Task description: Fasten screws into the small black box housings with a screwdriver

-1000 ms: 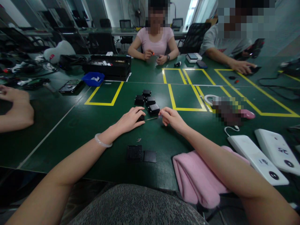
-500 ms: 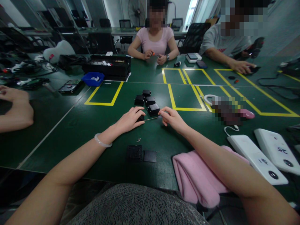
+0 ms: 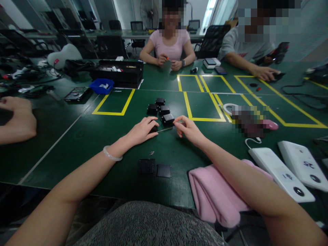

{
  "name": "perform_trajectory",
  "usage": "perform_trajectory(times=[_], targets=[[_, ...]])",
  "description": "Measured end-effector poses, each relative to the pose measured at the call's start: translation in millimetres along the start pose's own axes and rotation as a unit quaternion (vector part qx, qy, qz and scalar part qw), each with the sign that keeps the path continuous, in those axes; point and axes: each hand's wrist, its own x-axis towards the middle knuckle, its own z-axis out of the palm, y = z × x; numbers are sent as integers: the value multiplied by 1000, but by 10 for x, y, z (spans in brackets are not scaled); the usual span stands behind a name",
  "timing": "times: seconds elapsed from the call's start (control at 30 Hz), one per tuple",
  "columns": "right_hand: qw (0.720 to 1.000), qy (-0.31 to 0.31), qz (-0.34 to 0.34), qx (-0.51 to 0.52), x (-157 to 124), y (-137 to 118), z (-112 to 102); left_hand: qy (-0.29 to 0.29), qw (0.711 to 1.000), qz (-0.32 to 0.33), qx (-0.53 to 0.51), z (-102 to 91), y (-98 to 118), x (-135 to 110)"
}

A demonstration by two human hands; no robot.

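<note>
My left hand (image 3: 145,130) is closed around a small black plastic box (image 3: 154,129), mostly hidden under the fingers. Pinched in my right hand (image 3: 186,129) is a screwdriver, its handle covered by the fingers. Its thin metal shaft (image 3: 165,129) points left, and the tip meets the side of the box. Several similar black boxes (image 3: 168,119) sit together just beyond my hands. Closer to me lie a few small screws (image 3: 152,153), an open black case half (image 3: 147,167) and a flat black cover (image 3: 164,171).
A pink cloth (image 3: 212,191) lies under my right forearm, beside two white power banks (image 3: 282,174). A blue tray (image 3: 101,86) and a black bin (image 3: 116,77) stand at the far left. Yellow tape (image 3: 188,106) marks the green table. Co-workers sit opposite; another person's arm (image 3: 17,119) rests at left.
My right hand's fingers have shifted slightly around the screwdriver handle. My left hand and the black box stay in place.
</note>
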Motion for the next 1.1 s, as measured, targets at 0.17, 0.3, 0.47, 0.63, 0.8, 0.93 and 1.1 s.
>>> perform_trajectory(times=[0.17, 0.3, 0.47, 0.63, 0.8, 0.93, 1.1], targets=[[1000, 2, 10, 12, -2, -11, 10, 1, 1000, -1, -2, 1, 0, 1], [1000, -3, 13, 18, 7, 3, 13, 1, 1000, -1, -7, 3, -4, 2], [1000, -2, 3, 2, -1, -10, 5, 0, 1000, 1, -6, -7, -9, -1], [1000, -1, 17, 23, 2, -10, 15, -3, 1000, -6, -14, -12, -3, 0], [1000, -2, 8, 6, 9, 5, 2, 1, 1000, -1, -11, 3, -15, 0], [1000, -2, 7, 1, 6, 4, -2, 2, 1000, 3, -7, 2, -15, -3], [999, -6, 18, 29, 13, 22, 6, -1, 1000, -1, -7, -10, 3, 0]])
